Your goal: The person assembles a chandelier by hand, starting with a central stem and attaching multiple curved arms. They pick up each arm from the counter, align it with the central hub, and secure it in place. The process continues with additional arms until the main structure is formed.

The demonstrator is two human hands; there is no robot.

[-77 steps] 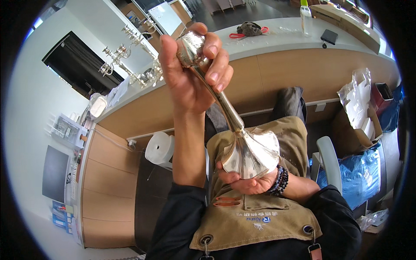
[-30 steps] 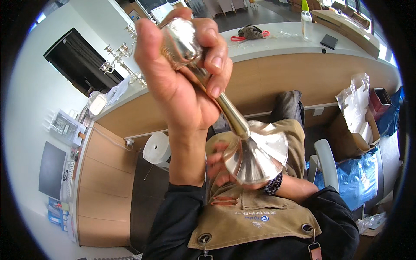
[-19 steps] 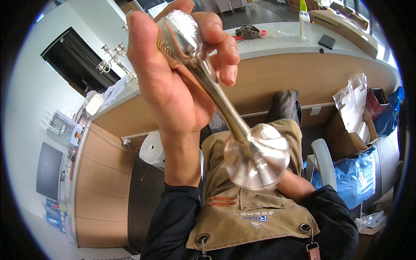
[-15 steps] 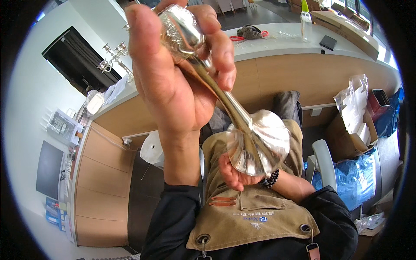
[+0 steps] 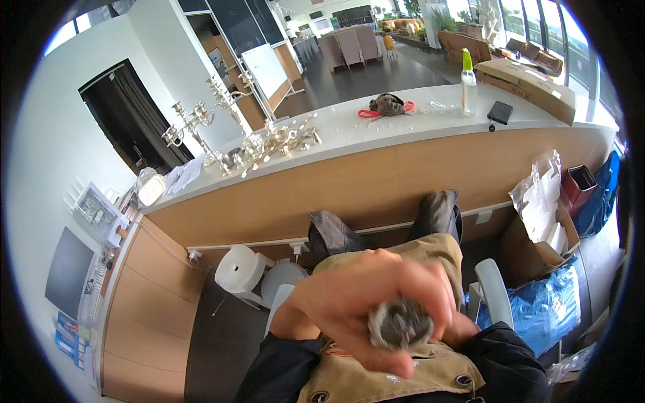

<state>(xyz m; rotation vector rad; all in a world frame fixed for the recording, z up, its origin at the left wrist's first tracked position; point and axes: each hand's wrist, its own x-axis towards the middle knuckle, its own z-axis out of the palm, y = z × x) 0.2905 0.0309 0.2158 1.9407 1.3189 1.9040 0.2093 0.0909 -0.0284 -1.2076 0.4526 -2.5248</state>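
My left hand [image 5: 363, 305], slightly blurred, is raised over my lap with its fingers curled around a silver candlestick stem [image 5: 401, 324]. The stem points its round end up at me, showing a ring-like rim and a darker middle; its length is hidden below the hand. Of my right hand, only the wrist [image 5: 462, 330] shows, behind the left hand. Its fingers are covered, so I cannot see what they touch. A tan apron [image 5: 430, 252] lies across my lap under both hands.
On the curved white counter [image 5: 356, 138] stand silver candelabra [image 5: 201, 124] beside a heap of silver parts [image 5: 285, 142]. Farther right are a dark cloth with red-handled scissors [image 5: 388, 105], a spray bottle [image 5: 468, 91], a phone [image 5: 500, 112] and a cardboard box [image 5: 531, 87]. A white stool [image 5: 240, 270] stands left.
My left hand has come down from high in front to over my lap, turning the candlestick stem end-on. The flared foot has gone out of sight, and the right hand is now covered.
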